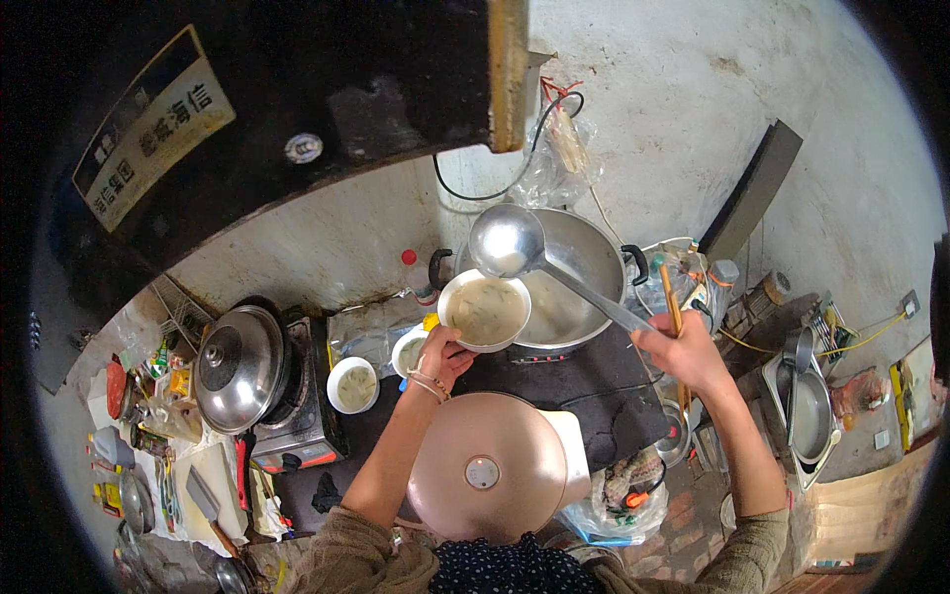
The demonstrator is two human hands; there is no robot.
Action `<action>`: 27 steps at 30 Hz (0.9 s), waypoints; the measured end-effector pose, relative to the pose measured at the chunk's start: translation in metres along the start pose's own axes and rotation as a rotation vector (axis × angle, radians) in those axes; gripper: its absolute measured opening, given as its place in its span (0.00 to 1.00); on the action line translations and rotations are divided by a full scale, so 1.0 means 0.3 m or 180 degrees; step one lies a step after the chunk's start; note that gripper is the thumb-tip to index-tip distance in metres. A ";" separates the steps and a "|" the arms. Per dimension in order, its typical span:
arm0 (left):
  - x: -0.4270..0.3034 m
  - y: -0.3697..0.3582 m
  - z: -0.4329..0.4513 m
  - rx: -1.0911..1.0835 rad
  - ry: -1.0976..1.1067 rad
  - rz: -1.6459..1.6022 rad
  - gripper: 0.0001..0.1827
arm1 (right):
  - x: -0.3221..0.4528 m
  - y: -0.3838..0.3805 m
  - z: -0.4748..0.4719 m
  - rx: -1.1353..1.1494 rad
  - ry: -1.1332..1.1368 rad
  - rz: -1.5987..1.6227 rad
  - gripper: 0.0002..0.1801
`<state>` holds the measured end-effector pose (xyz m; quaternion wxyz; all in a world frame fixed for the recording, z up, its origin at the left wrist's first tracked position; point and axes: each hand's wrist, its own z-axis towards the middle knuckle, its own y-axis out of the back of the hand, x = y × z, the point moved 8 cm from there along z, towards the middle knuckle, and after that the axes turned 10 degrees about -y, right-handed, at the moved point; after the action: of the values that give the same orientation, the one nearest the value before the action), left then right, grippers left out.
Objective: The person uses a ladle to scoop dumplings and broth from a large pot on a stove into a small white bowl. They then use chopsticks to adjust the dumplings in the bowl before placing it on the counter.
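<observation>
My left hand (439, 362) grips the near-left rim of a white bowl (484, 310) full of cloudy soup with green shreds. The bowl is held over the near-left side of a wide steel pot (586, 230) with black handles. In my right hand (686, 355) are the handle of a metal ladle (507, 241) and a pair of wooden chopsticks (672, 297). The ladle's head hangs just beyond the soup bowl, above the pot's left rim. Pale broth (553, 312) shows inside the pot, partly hidden by the ladle and bowl.
Two more white bowls of soup, one in front (353, 385) and one partly behind my left wrist (408, 352), stand left. A rounded pink cooker (486, 438) sits close before me. Further left are a lidded wok (241, 367) on a stove and a cleaver (204, 496). A dark cabinet (356, 74) overhangs.
</observation>
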<state>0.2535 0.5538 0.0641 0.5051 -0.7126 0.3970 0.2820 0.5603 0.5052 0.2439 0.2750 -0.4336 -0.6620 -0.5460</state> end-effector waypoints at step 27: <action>-0.056 0.183 -0.081 -0.0118 -0.0316 -0.0199 0.18 | -0.094 -0.070 0.185 -0.0406 0.0121 -0.3168 0.11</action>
<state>0.1981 0.5260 0.0583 0.5194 -0.7190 0.3437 0.3084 0.5615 0.5502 0.1961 -0.0338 -0.0712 -0.7487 -0.6582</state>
